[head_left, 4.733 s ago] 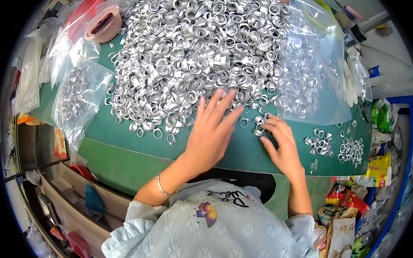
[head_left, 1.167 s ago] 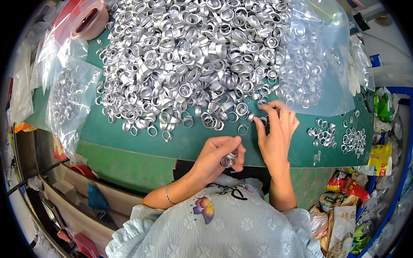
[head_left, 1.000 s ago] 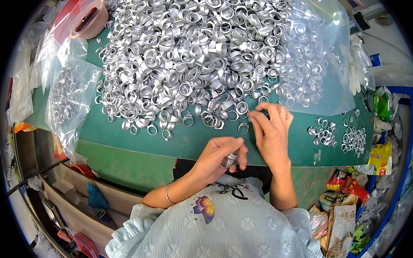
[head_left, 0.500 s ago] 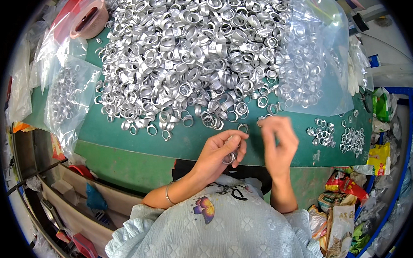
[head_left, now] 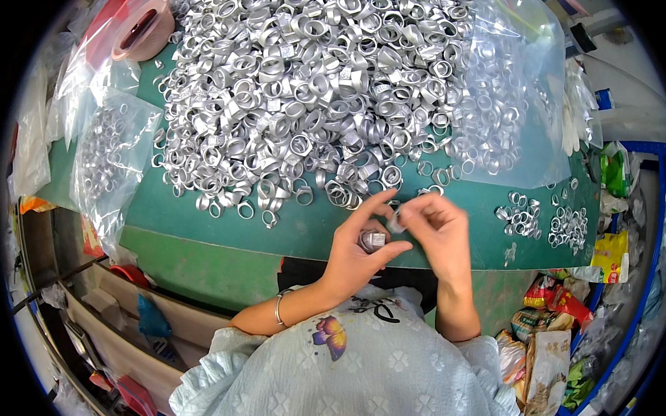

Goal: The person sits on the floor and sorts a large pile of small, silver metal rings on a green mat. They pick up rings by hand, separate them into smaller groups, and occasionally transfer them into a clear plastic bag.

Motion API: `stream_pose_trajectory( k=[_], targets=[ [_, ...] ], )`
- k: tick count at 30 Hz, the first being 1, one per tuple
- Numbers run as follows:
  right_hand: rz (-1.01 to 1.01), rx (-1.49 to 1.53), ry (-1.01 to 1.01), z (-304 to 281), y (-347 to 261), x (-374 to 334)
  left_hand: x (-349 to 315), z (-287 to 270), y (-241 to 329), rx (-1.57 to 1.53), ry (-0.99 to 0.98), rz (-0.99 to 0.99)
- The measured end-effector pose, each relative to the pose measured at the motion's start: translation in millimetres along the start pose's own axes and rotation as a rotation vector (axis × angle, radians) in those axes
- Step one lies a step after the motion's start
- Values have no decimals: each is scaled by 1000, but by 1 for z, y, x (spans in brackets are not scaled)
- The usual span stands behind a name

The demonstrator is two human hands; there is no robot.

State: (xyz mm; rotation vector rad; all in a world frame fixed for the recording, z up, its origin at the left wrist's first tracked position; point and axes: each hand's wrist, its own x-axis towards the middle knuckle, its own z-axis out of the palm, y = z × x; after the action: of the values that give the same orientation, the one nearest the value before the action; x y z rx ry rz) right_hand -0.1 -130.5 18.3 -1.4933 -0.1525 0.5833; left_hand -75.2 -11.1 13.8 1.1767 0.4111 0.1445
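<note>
My left hand [head_left: 353, 255] is in front of the table's near edge. Its thumb and forefinger are spread, while the other fingers curl round silver metal rings [head_left: 373, 239] in the palm; how many is hidden. Close beside it, my right hand [head_left: 438, 234] pinches a single silver ring [head_left: 396, 222] between thumb and fingertips, near the gap of the left hand. Beyond both hands lies a large heap of similar silver rings [head_left: 292, 99]. Two small groups, the nearer one of rings [head_left: 522, 214] and another of smaller rings [head_left: 568, 226], lie to the right.
The green tabletop [head_left: 224, 237] carries clear plastic bags of rings, one bag [head_left: 104, 154] at left and a larger bag [head_left: 498, 107] at right. A pink basket [head_left: 147, 38] stands far left. Below are a drawer-like tray [head_left: 124, 325] and a blue-framed rack [head_left: 660, 218] with packets.
My right hand has moved slightly left, toward my left hand, and a pinched ring now shows. My left thumb and forefinger have spread apart, exposing rings in the palm.
</note>
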Motion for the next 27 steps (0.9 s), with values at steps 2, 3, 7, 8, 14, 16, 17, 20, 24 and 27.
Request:
stream_pose_trajectory(
  k=[2, 3, 7, 8, 14, 16, 17, 20, 24, 27],
  targets=[
    [65, -110, -129, -3, -4, 0, 2, -3, -12, 186, -19, 133],
    [-40, -375, -11, -6, -6, 5, 3, -6, -14, 212, -14, 141],
    [-312, -1038, 386, -4, -11, 43, 10, -20, -4, -128, -280, -188],
    [-362, -1158, 434, -3, -5, 52, 12, -20, -2, -280, -305, -282],
    [-157, -390, 311, -14, 5, 41, 11, -20, -7, -372, -304, -273],
    [54, -30, 193, -19, -3, 26, 10, -21, -11, -381, -292, -237],
    [92, 61, 146, -21, -1, 20, 11, -22, -14, -383, -291, -220],
    [195, 275, 30, -26, 8, 7, 14, -31, -27, -612, -394, -305],
    [290, 370, -42, -35, 13, -1, 14, -24, -16, -656, -287, -387],
    [224, 132, 19, -41, 12, -6, 12, -17, -9, -537, -178, -397]
  ],
)
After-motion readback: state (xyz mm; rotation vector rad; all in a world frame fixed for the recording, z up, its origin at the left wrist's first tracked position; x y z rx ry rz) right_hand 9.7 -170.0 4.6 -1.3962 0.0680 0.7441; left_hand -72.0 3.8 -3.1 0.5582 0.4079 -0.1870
